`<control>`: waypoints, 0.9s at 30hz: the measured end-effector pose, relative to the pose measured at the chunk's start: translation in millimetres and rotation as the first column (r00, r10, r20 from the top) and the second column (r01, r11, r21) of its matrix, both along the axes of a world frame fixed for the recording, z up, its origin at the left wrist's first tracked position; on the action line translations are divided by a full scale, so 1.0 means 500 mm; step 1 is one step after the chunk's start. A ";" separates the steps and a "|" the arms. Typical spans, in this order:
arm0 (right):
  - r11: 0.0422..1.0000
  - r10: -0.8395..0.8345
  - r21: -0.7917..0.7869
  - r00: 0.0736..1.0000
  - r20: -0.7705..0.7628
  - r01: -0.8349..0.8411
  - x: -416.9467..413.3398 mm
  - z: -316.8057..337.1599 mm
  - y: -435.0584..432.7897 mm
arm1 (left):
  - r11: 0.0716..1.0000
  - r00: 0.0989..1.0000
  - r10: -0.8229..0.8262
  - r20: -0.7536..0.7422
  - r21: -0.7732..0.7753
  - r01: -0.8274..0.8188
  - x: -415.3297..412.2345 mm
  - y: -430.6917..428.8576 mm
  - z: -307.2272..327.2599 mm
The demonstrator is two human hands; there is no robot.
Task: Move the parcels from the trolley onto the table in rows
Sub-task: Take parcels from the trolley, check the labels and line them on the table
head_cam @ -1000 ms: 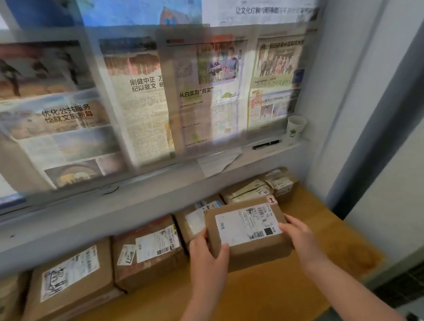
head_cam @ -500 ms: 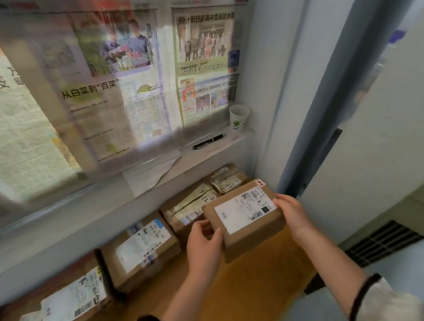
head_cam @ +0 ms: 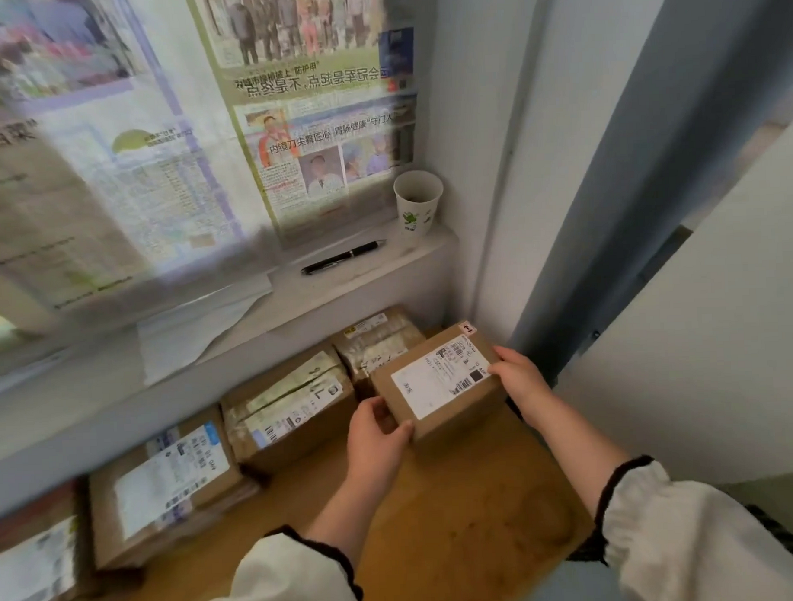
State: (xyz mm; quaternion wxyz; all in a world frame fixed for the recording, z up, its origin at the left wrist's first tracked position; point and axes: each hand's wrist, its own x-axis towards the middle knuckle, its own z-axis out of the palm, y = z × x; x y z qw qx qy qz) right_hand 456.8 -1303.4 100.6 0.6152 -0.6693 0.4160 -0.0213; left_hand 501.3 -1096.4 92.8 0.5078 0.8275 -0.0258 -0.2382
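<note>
While both hands carry it, the parcel (head_cam: pixel 438 384) hangs low over the right end of the worktop (head_cam: pixel 461 523), label side up, just in front of the back row of parcels (head_cam: pixel 290 403) that lines the wall under the sill (head_cam: pixel 411 259). Whether its underside already touches the wood I cannot tell. Its long axis runs from near-left to far-right, about in line with that row, and its far corner overlaps the end parcel (head_cam: pixel 373 341) in the head view, so the free spot seems to lie directly below and slightly towards the person. That suggests a second row starting at this right-hand end.

Each hand takes one short end, so the box lies between them. The left hand (head_cam: pixel 377 440) has its grip closed on the near-left corner, thumb on top and fingers curled underneath, out of sight. The right hand (head_cam: pixel 521 377) clamps the far-right end, fingers wrapped over the edge by the label. Neither hand is nearer the target than the other. The coming move looks like a straight lowering with both grips kept on, then letting go sideways.

A paper cup (head_cam: pixel 417 203) and a pen (head_cam: pixel 341 257) rest on the sill, well clear of the parcel
</note>
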 end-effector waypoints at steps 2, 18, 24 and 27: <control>0.999 0.016 0.029 1.000 0.000 -0.016 0.007 -0.021 -0.008 | 0.999 1.000 0.026 0.012 0.030 -0.026 -0.002 -0.009 -0.010; 0.980 0.189 -0.071 0.982 0.001 -0.188 0.021 -0.080 -0.017 | 0.961 0.973 0.209 0.101 0.166 -0.224 -0.014 -0.032 -0.061; 0.966 0.231 -0.117 0.973 -0.011 -0.230 0.017 -0.082 -0.016 | 0.952 0.966 0.231 0.112 0.181 -0.249 -0.014 -0.031 -0.062; 0.949 0.278 -0.153 0.961 -0.012 -0.276 0.008 -0.079 -0.014 | 0.948 0.964 0.246 0.104 0.181 -0.262 -0.013 -0.029 -0.059</control>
